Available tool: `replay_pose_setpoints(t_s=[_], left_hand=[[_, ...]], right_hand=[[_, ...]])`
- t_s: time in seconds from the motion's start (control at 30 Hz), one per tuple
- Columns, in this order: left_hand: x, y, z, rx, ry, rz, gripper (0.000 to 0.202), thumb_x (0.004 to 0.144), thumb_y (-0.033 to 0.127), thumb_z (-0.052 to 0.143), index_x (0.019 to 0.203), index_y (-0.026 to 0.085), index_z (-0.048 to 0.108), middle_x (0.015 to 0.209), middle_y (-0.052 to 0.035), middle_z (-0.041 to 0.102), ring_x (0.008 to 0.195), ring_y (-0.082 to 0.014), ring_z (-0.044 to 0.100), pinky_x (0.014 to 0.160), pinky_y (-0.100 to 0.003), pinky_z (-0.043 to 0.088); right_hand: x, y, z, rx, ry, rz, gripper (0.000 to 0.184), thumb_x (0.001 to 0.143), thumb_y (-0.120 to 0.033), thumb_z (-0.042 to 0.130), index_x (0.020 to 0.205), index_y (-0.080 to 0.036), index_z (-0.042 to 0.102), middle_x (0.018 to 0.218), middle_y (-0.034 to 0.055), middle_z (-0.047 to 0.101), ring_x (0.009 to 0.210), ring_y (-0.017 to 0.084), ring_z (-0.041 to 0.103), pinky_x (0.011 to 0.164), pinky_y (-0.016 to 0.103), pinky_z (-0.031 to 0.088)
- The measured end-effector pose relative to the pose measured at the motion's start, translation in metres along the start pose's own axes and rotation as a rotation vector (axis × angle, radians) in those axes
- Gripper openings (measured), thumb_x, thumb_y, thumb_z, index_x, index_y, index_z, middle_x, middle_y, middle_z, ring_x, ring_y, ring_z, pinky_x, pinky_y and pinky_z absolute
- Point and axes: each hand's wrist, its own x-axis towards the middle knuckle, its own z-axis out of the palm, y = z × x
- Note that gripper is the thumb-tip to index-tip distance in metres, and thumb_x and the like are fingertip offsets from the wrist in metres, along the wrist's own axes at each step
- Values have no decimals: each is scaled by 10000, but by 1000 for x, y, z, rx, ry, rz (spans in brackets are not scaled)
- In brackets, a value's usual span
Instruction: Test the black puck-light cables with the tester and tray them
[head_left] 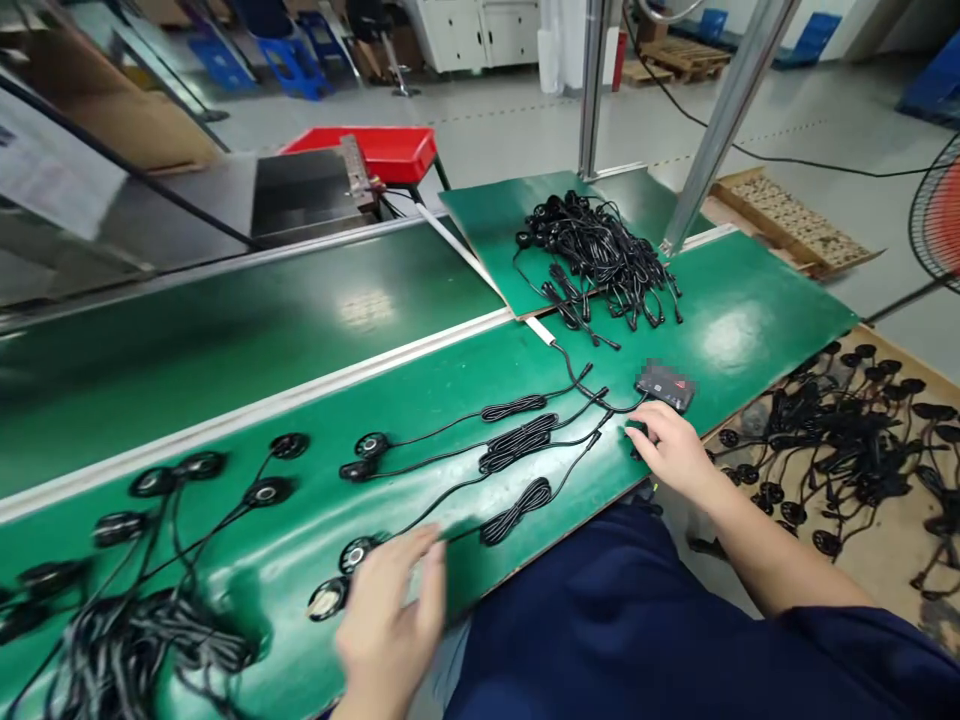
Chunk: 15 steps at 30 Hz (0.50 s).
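Note:
My left hand (390,620), a little blurred, hovers at the table's front edge with its thumb apart from the fingers. Just beyond it lie two round black cable ends, one a ring-faced disc (357,552) and the other a disc with a pale face (328,599). A coiled black cable (516,510) runs toward that hand. More bundled cables (519,440) lie side by side in the middle. My right hand (670,447) is curled beside a small black box (664,386) with a lead. Something dark under its fingers is partly hidden.
A heap of black cables (600,250) sits on a raised green board (480,215). Another pile (142,650) lies at front left. More cables (840,440) fill a cardboard-lined surface at right. Metal posts (592,90) rise behind; a red tray (397,152) stands beyond.

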Motion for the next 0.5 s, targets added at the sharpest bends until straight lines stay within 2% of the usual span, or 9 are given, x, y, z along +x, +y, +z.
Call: replay_pose_setpoints(t_s=[0.1,0.17,0.27,0.37,0.5], left_hand=[[34,50,56,-154,-242,151,170,985,187,618,1152,155,620,1066,-95,720,983,-223,674,904,-374,537],[53,76,96,-79,-380,159,192,987,268,631,1129,140,616,1058,-117,700,973,-260,651,857,-406,541],[73,96,143,129,-518,130,134,964,278,654,951,151,614,930,-109,657,875,-286,621,757,-420,530],[78,98,166,226,-526,169,96,960,161,605,868,172,578,865,-84,622,808,-268,597,724,-403,514],[77,89,170,145,-441,239,144,994,138,514,862,186,543,835,-79,604,777,-258,586,719,-393,508]], right_hand=[[3,19,-6,-39,-195,65,100,958,-235,638,1024,-198,703,1029,65,661,760,163,612,712,311,528],[6,25,-5,-36,-258,89,59,932,-215,676,983,-197,699,1004,51,659,788,166,621,722,298,514],[10,28,-1,-36,-268,100,37,916,-205,722,941,-198,694,948,33,658,821,172,631,767,294,493],[11,30,3,-26,-241,104,38,941,-230,719,927,-201,700,907,25,661,809,169,624,770,289,474],[10,35,9,15,-210,115,97,984,-248,679,907,-194,703,910,34,674,833,173,631,784,288,463]])
